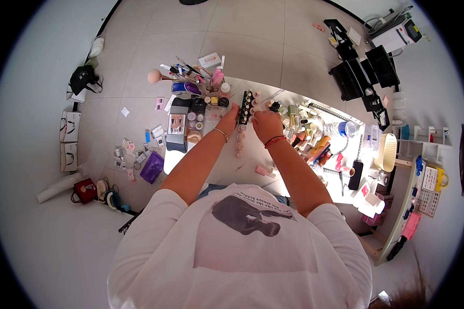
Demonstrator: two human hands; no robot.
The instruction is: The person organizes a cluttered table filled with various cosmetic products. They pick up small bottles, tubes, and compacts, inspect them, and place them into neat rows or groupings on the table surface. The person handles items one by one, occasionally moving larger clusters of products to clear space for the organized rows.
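A narrow black rack [246,107] filled with small light-topped items stands on the white table in front of me. My left hand [231,116] is at its left side, fingers stretched out along its edge. My right hand [267,124] is closed at the rack's right side, fingertips pinched near its lower end; what they hold, if anything, is hidden. A line of small pale pink round pieces [239,145] runs toward me from the rack. More small pale pieces [257,96] stand beside its far right side.
Cosmetic bottles and tubes [307,129] crowd the table's right side, with a clear plastic bottle [340,129] and a black phone [355,176]. Brushes [188,72], jars [192,117] and a palette [177,124] stand left. A pink piece [264,171] lies near me.
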